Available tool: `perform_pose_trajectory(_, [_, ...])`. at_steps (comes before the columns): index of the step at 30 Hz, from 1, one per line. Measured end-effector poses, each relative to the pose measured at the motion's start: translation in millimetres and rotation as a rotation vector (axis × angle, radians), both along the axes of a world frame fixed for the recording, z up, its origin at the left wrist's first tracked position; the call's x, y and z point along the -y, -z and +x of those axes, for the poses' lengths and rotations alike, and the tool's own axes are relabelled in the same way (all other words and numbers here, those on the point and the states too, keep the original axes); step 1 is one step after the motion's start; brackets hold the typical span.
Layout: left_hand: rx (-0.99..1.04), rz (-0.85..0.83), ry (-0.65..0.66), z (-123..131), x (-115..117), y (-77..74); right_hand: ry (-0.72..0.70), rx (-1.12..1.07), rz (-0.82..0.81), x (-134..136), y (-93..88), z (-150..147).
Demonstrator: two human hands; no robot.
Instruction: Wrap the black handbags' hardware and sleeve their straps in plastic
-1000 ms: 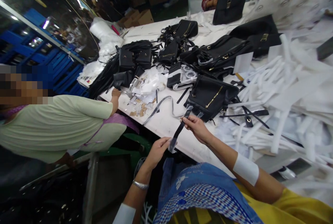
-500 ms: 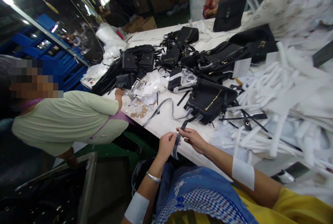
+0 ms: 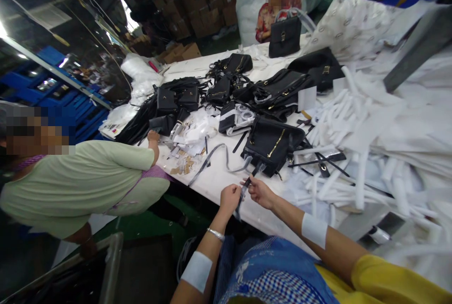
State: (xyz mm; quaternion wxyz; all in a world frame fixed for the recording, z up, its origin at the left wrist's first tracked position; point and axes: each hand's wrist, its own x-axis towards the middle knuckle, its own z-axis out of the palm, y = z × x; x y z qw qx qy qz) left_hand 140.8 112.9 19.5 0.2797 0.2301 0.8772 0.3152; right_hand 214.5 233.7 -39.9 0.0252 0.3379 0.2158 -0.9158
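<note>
Both my hands are at the near edge of the white table [image 3: 215, 186], closed on one black strap [image 3: 244, 192] with clear plastic film on it. My left hand [image 3: 231, 199] pinches the strap lower down, where its end hangs over the edge. Just above, my right hand [image 3: 260, 192] grips it between thumb and fingers. The strap runs up to a black bag [image 3: 273, 144] with a gold zipper, lying on the table. A second strap in film [image 3: 222, 148] curves left from that bag across the table.
More black bags [image 3: 278, 83] lie farther back. White paper rolls and sheets [image 3: 363, 163] heap up on the right. Scraps of plastic and card [image 3: 192, 139] lie left of centre. A co-worker [image 3: 88, 177] stands at the left; another person [image 3: 278, 7] sits across the table beside an upright handbag [image 3: 284, 38].
The camera view has shifted, so the bags and table appear farther left and lower. My hands still hold the strap, with the right hand slightly lower in the picture.
</note>
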Motion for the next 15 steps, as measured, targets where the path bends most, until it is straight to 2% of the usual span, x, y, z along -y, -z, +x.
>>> perform_pose_trajectory(3, [0.029,-0.039,0.034,-3.5,-6.3,10.1,0.131,0.039,0.043,-23.9,10.9,-6.7])
perform_pose_trajectory(5, [0.022,-0.068,0.047,-8.0,-12.3,15.9,0.15,0.039,0.064,-29.5,15.7,-9.2])
perform_pose_trajectory(9, [-0.034,-0.132,0.085,-20.2,-33.3,24.9,0.172,0.024,0.107,-22.2,19.8,-7.8])
perform_pose_trajectory(15, [-0.116,-0.262,0.163,-34.2,-78.9,34.6,0.206,0.1,0.162,-21.0,24.5,-6.1])
